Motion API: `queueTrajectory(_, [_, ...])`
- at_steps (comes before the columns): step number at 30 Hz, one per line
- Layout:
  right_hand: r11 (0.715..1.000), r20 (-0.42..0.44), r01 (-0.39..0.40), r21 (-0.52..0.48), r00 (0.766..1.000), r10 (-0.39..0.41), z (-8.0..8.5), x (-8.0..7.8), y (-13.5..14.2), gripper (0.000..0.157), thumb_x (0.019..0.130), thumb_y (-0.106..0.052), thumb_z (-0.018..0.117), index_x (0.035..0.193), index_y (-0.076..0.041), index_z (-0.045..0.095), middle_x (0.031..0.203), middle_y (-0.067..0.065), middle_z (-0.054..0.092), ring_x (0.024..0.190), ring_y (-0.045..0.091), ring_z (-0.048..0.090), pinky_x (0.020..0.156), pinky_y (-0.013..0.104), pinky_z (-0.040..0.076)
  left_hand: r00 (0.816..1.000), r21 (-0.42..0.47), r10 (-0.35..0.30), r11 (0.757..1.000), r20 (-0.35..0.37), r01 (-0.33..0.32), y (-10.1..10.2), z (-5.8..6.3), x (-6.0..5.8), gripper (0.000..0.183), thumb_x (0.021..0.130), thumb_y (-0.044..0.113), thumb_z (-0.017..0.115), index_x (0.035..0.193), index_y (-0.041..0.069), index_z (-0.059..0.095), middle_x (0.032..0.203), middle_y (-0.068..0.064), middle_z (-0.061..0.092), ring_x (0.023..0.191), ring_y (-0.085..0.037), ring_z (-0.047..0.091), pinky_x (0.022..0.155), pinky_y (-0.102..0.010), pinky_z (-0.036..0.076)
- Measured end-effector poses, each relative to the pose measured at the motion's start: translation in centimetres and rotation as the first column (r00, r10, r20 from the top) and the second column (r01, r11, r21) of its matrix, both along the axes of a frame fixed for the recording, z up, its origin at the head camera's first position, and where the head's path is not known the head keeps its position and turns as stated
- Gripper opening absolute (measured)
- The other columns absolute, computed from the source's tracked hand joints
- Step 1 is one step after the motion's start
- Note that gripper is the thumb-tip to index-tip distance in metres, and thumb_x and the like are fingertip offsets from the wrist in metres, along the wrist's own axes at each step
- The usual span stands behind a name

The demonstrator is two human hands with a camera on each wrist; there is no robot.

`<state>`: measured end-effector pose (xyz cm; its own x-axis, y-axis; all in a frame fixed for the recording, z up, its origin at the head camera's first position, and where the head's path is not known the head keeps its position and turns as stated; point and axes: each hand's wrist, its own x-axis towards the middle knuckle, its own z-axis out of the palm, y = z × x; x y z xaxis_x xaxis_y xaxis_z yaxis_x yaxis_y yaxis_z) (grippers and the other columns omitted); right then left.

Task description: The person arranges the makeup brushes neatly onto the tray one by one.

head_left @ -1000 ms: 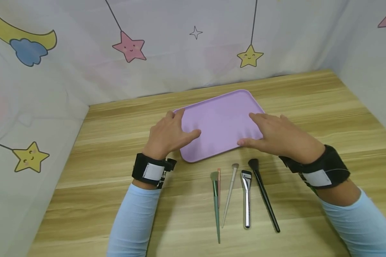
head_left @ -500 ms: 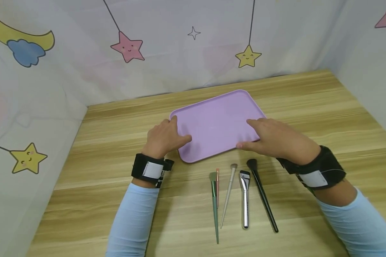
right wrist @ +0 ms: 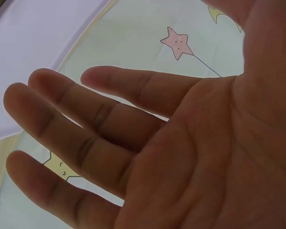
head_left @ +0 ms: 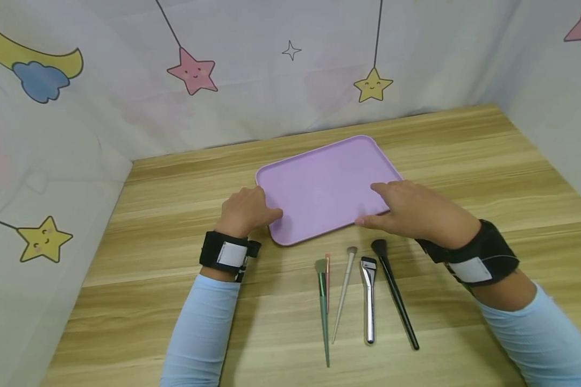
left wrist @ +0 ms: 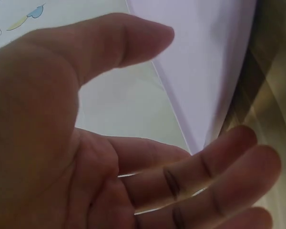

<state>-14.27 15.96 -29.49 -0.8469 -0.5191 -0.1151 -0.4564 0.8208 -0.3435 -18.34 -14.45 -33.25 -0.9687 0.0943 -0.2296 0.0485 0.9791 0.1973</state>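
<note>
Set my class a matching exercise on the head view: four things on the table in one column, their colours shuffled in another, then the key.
Things:
1. tray
2. leftmost brush
3. brush second from the right
4. rightmost brush

Colours:
A. black
B. silver
C. lilac
D. green

Pairs: 1-C; 2-D; 3-B; 4-A

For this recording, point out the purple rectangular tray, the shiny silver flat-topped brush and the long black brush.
Purple rectangular tray (head_left: 324, 184): head view, on its bare inner floor.
Shiny silver flat-topped brush (head_left: 370, 302): head view, on its handle.
Long black brush (head_left: 397, 295): head view, on its handle.
</note>
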Motion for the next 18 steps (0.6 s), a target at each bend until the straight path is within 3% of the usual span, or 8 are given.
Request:
queueTrajectory(7, [1.0, 0.003, -0.012, -0.014, 1.0, 0.012, -0.13, 0.09, -0.14, 0.082, 0.084, -0.058, 0.055, 0.129, 0.01, 0.043, 0.109, 0.023, 0.061, 0.095, 0.027, 0.059, 0.081, 0.049, 0.051, 0.999, -0.015, -0.018, 1.0, 0.047, 0.018, -0.28, -0.38, -0.13, 0.024, 0.073, 0.03, 0.06, 0.068, 0.008, 0.053, 0.066, -0.007, 0.049, 0.058, -0.021, 0.049, 0.044, -0.032, 0.036])
queueTrajectory(18, [1.0, 0.006, 0.0, -0.021, 1.0, 0.0, -0.47, 0.21, -0.45, 0.08, 0.083, -0.058, 0.056, 0.129, 0.008, 0.046, 0.109, 0.021, 0.062, 0.095, 0.026, 0.059, 0.079, 0.048, 0.052, 0.998, -0.006, -0.036, 0.999, 0.052, 0.037, -0.29, -0.9, -0.47, 0.014, 0.076, 0.019, 0.059, 0.072, 0.006, 0.055, 0.068, -0.009, 0.054, 0.056, -0.021, 0.052, 0.043, -0.031, 0.041])
